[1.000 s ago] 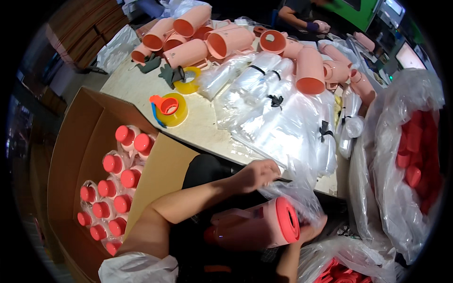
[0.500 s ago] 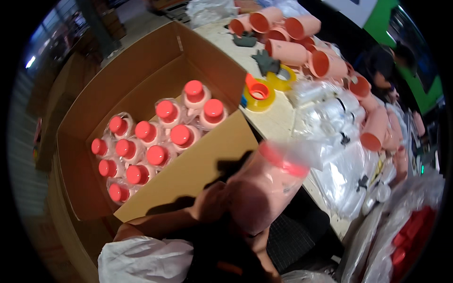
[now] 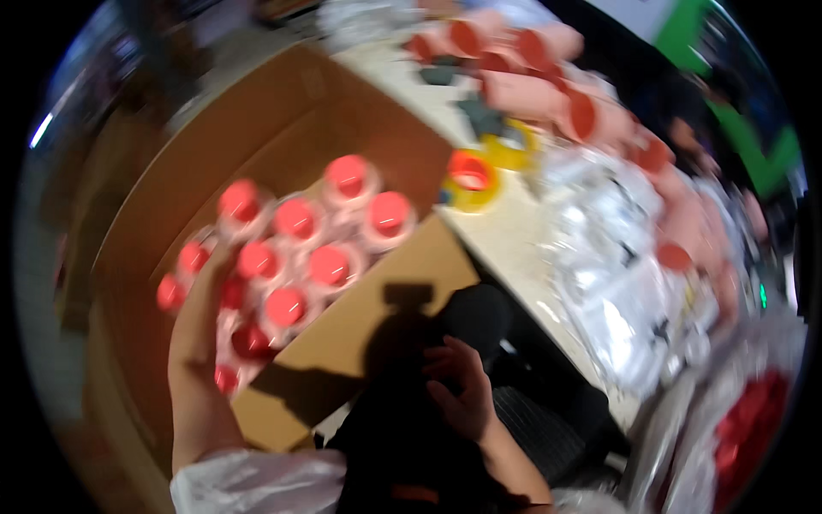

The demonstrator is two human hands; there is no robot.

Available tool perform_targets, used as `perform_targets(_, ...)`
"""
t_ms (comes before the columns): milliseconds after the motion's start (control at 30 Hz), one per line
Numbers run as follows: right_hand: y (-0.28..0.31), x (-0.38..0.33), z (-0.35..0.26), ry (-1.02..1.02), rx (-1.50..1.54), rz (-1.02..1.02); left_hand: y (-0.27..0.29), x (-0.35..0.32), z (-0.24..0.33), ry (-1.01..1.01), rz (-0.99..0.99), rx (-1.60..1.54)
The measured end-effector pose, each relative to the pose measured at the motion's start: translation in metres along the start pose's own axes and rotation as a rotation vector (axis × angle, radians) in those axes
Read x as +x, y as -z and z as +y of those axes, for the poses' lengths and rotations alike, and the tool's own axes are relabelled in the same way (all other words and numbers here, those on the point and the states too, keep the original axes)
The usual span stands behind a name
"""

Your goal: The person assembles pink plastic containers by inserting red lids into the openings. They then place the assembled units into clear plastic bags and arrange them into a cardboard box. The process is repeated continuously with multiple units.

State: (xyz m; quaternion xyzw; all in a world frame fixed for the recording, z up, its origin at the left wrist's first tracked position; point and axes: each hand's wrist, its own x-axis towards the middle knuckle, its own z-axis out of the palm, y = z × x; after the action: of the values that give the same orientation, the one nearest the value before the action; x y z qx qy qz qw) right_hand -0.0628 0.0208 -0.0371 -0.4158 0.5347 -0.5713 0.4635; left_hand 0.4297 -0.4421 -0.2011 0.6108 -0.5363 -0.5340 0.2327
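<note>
Red-capped pink bottles (image 3: pixel 295 248) are being packed upright in an open cardboard box (image 3: pixel 171 163), directly beneath the left hand (image 3: pixel 201 300), whose grip cannot be told through blur. The right hand (image 3: pixel 458 390) is being rested empty, fingers loosely curled, over the lap, near the table (image 3: pixel 505 240).

Clear plastic sleeve cover (image 3: pixel 257 480) above a bare left forearm, dark clothing.
</note>
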Motion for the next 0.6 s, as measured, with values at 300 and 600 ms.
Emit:
perform_targets(300,0.348,0.045,-0.036,0.230,-1.182,1.068,-0.006,-0.028,-0.032,-0.561,0.698,0.672)
perform_targets(600,0.514,0.082,-0.085,0.366,-1.793,1.120,-0.349,-0.182,0.209,-1.102,0.053,0.488)
